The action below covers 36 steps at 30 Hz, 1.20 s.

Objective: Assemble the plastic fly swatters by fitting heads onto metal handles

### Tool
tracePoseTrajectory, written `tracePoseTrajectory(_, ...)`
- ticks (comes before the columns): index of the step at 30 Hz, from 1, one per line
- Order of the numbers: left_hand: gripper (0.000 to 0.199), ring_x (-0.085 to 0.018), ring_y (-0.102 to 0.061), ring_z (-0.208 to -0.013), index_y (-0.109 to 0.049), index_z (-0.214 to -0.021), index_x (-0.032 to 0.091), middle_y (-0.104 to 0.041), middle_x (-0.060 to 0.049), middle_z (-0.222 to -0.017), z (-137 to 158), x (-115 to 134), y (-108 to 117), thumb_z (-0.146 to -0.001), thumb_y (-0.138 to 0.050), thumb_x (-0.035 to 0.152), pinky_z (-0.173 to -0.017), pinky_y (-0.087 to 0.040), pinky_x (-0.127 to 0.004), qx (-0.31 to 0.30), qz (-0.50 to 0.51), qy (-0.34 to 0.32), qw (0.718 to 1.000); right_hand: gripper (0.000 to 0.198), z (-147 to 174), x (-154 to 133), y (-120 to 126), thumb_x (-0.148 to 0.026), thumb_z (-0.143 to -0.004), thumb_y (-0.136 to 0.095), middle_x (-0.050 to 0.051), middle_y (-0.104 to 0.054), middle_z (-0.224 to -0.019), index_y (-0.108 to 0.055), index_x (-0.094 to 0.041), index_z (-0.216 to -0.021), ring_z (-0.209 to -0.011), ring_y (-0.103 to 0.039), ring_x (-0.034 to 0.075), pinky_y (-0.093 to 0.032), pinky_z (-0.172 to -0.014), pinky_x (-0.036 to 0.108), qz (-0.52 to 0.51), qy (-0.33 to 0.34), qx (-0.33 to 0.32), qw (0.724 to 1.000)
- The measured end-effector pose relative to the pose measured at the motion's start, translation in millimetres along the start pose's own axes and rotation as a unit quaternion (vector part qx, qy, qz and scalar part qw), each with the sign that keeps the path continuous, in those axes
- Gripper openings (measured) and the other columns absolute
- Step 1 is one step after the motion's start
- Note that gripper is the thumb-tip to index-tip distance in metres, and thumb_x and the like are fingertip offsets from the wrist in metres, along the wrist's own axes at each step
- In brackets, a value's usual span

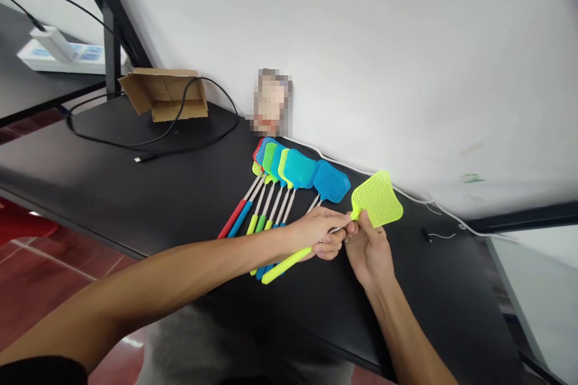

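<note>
A yellow-green fly swatter (379,200) is held above the table, its perforated head up to the right and its handle slanting down to the left. My left hand (318,233) is closed around its metal shaft, above the yellow grip. With thumb and fingers, my right hand (371,246) pinches the lower edge of the head, where it joins the shaft. Left of my hands, several fly swatters in red, blue, green and yellow lie overlapping in a row, heads toward the wall. The nearest is a blue fly swatter (332,181), its handle partly hidden by my left hand.
The black table (180,204) runs along a white wall (361,60). An open cardboard box (179,111) and a looping black cable (156,149) are at the back left. A blurred-out object (271,102) leans on the wall. A white cord (409,194) trails along the wall's base.
</note>
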<state>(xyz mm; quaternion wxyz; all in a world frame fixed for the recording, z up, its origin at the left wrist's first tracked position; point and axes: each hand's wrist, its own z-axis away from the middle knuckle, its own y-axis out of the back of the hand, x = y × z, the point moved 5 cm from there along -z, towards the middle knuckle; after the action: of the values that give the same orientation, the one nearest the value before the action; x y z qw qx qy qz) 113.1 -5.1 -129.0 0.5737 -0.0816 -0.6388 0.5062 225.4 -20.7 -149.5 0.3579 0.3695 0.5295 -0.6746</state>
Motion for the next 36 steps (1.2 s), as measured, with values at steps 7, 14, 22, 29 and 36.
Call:
tracePoseTrajectory(7, 0.029, -0.006, -0.027, -0.025, -0.051, -0.07, 0.018, -0.033, 0.01, -0.036, 9, -7, -12, -0.095, -0.057, 0.032, -0.033, -0.022, -0.019, -0.019, -0.006, -0.028, 0.999, 0.027, -19, -35, 43, -0.038, -0.09, -0.075, -0.006, -0.045, -0.06, -0.061, -0.019, -0.076, -0.054, -0.046, 0.01, -0.045, -0.053, 0.024, -0.058, 0.056, 0.06, 0.995)
tracePoseTrajectory(14, 0.028, -0.005, -0.024, -0.027, -0.052, -0.072, 0.018, -0.033, 0.01, -0.037, 16, -7, -15, -0.096, -0.056, 0.032, -0.034, -0.02, -0.02, 0.002, 0.024, -0.016, 1.0, 0.035, -27, -74, 91, -0.029, -0.083, -0.081, -0.008, -0.04, -0.056, -0.051, -0.019, -0.069, -0.05, -0.04, 0.009, -0.037, -0.044, 0.021, 0.028, 0.084, 0.123, 0.988)
tracePoseTrajectory(22, 0.025, -0.006, -0.026, -0.03, -0.055, -0.082, 0.019, -0.035, 0.01, -0.041, 5, 18, 10, -0.099, -0.052, 0.037, -0.037, -0.026, -0.021, 0.089, 0.037, -0.119, 0.988, 0.045, -24, -51, 87, -0.049, -0.067, -0.088, -0.006, -0.042, -0.047, -0.055, -0.019, -0.059, -0.041, -0.033, 0.009, -0.022, -0.037, 0.024, 0.338, -0.017, 0.147, 0.93)
tracePoseTrajectory(29, 0.031, -0.007, -0.03, -0.032, -0.051, -0.082, 0.021, -0.037, 0.01, -0.043, 7, 34, 32, -0.096, -0.057, 0.047, -0.037, -0.027, -0.021, 0.205, 0.028, -0.228, 0.952, 0.056, -20, -78, 85, -0.066, -0.079, -0.07, 0.003, -0.051, -0.05, -0.06, -0.019, -0.05, -0.053, -0.045, 0.017, -0.029, -0.053, 0.029, 0.714, 0.027, 0.17, 0.679)
tracePoseTrajectory(36, 0.032, -0.009, -0.046, -0.042, -0.047, -0.088, 0.022, -0.054, 0.006, -0.053, 15, 42, 33, -0.101, -0.048, 0.052, -0.045, -0.036, -0.021, 0.274, -0.051, -0.332, 0.901, 0.04, 27, 2, -25, -0.056, -0.098, -0.054, 0.005, -0.06, -0.08, -0.069, -0.019, -0.099, -0.066, -0.054, 0.016, -0.041, -0.051, 0.026, 0.239, -0.066, -0.145, 0.958)
